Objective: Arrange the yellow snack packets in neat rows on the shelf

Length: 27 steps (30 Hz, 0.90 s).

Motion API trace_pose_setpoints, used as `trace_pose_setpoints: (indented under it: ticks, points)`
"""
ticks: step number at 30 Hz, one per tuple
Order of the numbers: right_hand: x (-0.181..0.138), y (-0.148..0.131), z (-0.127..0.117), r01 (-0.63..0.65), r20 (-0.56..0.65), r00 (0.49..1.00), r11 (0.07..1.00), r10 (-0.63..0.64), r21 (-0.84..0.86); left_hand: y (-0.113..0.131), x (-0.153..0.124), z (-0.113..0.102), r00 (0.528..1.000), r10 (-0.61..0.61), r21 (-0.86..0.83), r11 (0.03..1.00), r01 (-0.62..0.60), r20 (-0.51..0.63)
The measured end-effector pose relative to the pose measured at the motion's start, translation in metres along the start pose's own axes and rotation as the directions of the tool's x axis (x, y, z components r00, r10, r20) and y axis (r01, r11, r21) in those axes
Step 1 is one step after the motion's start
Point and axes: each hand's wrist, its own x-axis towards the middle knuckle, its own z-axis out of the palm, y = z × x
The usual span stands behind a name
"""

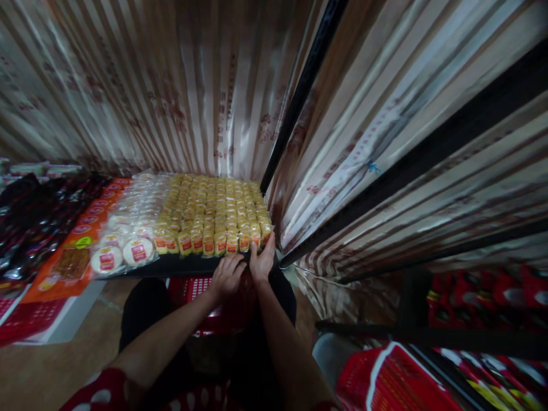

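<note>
Rows of small yellow wrapped snack packets [209, 208] with red labels stand close together on a dark shelf [171, 265]. My right hand [262, 261] is at the front right corner of these rows, thumb and fingers on either side of an end packet [265, 229]. Just left of it, my left hand [228, 275] rests at the shelf's front edge, below the front packets, its fingers stretched out and lying flat. Nothing shows in the left hand. The undersides of both hands are hidden.
White round wrapped packets [139, 250], orange packs [68, 268] and dark shiny packs [38, 222] lie to the left. Striped plastic sheeting [205, 85] hangs behind, beside a black post [295, 108]. Red baskets stand below the shelf [194, 288] and at lower right [398, 382].
</note>
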Motion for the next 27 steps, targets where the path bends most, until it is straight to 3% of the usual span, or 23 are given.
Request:
trace_pose_setpoints:
  ticks: [5,14,22,27]
  points:
    - [0.000,0.000,0.001,-0.044,-0.005,0.999,0.999,0.044,0.012,-0.001,-0.011,-0.012,0.989,-0.150,-0.087,0.985,0.149,-0.001]
    - [0.003,0.003,0.000,-0.018,0.016,1.000,0.999,0.018,0.033,0.007,0.001,-0.027,0.965,-0.219,-0.091,0.968,0.233,0.141]
    - [0.004,0.004,-0.001,-0.024,-0.002,1.000,0.998,0.024,0.052,0.004,0.000,-0.027,0.970,-0.155,-0.103,0.979,0.176,0.187]
    - [-0.001,0.004,-0.013,0.010,0.012,1.000,0.995,-0.011,0.102,0.007,-0.003,-0.037,0.976,-0.118,-0.110,0.984,0.139,0.182]
